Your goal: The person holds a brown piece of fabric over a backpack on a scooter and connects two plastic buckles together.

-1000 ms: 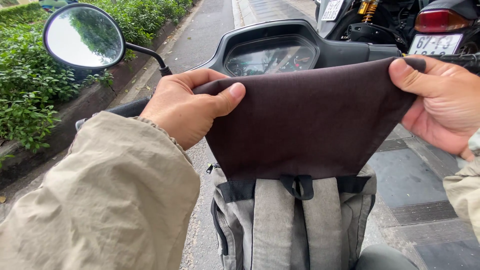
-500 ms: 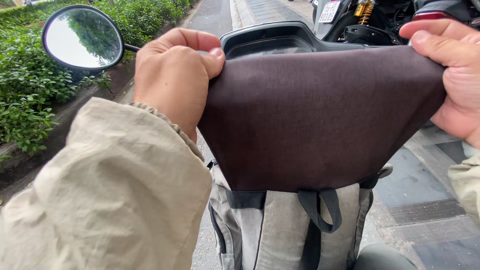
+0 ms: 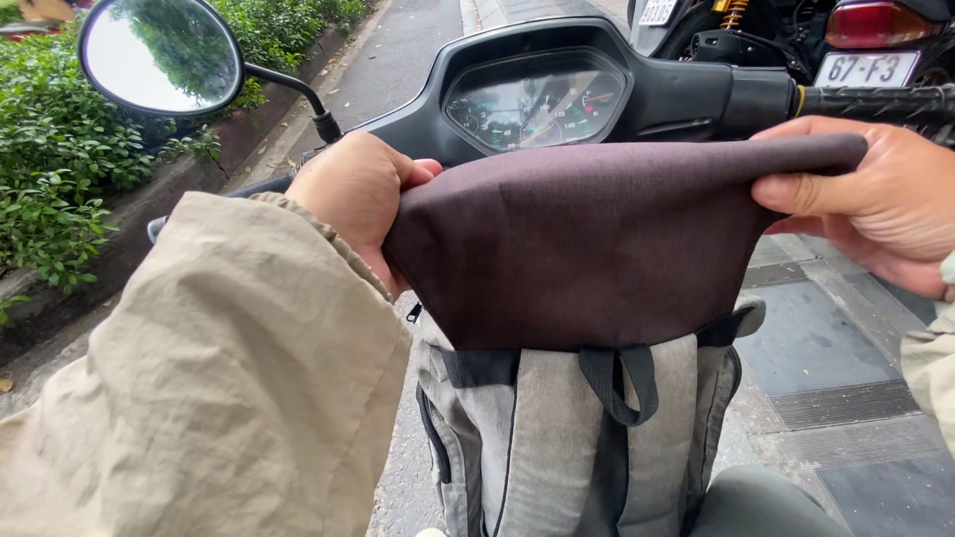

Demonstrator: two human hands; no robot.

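A grey backpack (image 3: pixel 577 447) stands upright in front of me on a scooter, with black straps and a carry loop (image 3: pixel 622 383) at its back. Its dark brown top flap (image 3: pixel 597 249) is stretched out wide and level between both hands. My left hand (image 3: pixel 353 194) is clenched around the flap's left end. My right hand (image 3: pixel 880 204) pinches the right end, thumb on top. Beige sleeves cover both arms.
The scooter's black dashboard with its speedometer (image 3: pixel 537 99) is just behind the flap. A round mirror (image 3: pixel 159 55) sticks out at upper left. A green hedge (image 3: pixel 50 179) lines the kerb on the left. Another motorbike's rear (image 3: pixel 856 40) is parked at upper right.
The flap's top edge has come down from covering the dashboard, so the speedometer shows again. Both hands have dropped lower and the flap looks folded over and shorter.
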